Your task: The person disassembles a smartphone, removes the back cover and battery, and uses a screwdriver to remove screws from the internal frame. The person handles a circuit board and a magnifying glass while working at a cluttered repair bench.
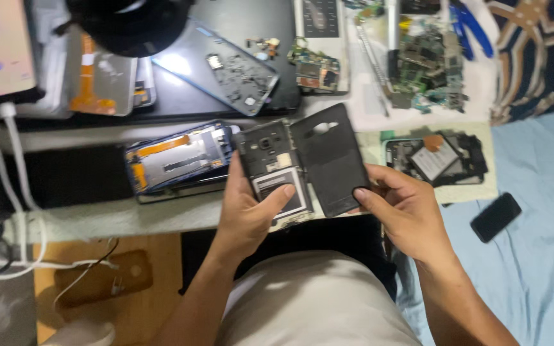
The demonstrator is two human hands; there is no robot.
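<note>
The phone (276, 172) lies back-up in the middle of the view, its long axis running from about 11 o'clock to 5 o'clock, with the battery bay open to the camera. The left hand (246, 214) cups it from below at 7 o'clock, fingers wrapped behind the body and the thumb pressed flat across the battery label. The back cover (330, 159) sits just beside the phone at 3 o'clock, touching it along their shared long edge and tilted to nearly the same axis. The right hand (405, 211) holds the cover from 4 o'clock, pinching its lower corner between thumb and fingers; this hand is the nearer one to the cover, the left the nearer to the phone.

Further out, an opened blue handset (177, 157) rests on the desk at 9 o'clock, another stripped phone (436, 159) at 3 o'clock, circuit boards (428, 64) at 1 o'clock, and a dark phone (495, 217) on the blue sheet (540, 211) at 4 o'clock.
</note>
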